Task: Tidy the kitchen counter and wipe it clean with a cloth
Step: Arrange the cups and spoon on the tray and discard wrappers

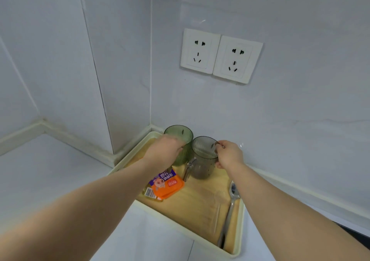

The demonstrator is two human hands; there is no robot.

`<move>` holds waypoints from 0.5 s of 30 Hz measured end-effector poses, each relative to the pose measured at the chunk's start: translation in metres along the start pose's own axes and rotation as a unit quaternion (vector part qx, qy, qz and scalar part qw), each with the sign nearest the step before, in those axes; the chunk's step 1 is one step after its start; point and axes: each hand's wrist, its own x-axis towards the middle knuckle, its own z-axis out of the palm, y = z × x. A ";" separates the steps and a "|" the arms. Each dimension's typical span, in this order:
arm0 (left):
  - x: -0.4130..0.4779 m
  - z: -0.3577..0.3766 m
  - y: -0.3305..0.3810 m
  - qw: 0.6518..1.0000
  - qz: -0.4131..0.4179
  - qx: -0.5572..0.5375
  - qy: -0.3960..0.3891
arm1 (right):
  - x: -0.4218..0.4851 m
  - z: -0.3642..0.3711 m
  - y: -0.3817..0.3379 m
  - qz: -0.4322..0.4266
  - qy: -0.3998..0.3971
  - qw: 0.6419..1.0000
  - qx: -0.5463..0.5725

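Kitchen surface (50, 180), white and bare, fills the left of your view and runs back to the tiled corner. A cream-rimmed tray (180, 225) with a wood-look floor sits on it, pushed into that corner against the wall.

Your left hand (163, 152) reaches into the tray's far end and holds the green cup (180, 136), fingers curled round its near side; the hand is blurred, so you cannot tell the exact grip. The cup is upright. Below that hand an orange packet (166, 184) lies flat on the tray floor.

Just beside the green cup stands the grey cup (202, 160), upright, with a clear handle facing you. Your right hand (229, 154) pinches its right rim between thumb and forefinger, with the remaining fingers curled against its side.

A metal spoon (229, 212) lies along the tray's right edge, bowl toward the wall. Two wall sockets (200, 50) sit side by side above the cups.
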 end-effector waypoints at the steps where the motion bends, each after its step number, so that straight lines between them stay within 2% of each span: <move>1: -0.001 0.000 -0.004 1.000 -0.006 0.009 0.000 | 0.000 0.004 -0.001 -0.001 0.000 1.000 0.005; 8: -0.004 -0.010 -0.022 0.998 -0.052 0.046 0.005 | 0.000 0.032 -0.015 0.017 -0.035 0.995 0.092; 15: -0.003 -0.011 -0.038 0.993 -0.102 0.048 0.020 | 0.006 0.054 -0.026 0.024 -0.066 0.990 0.122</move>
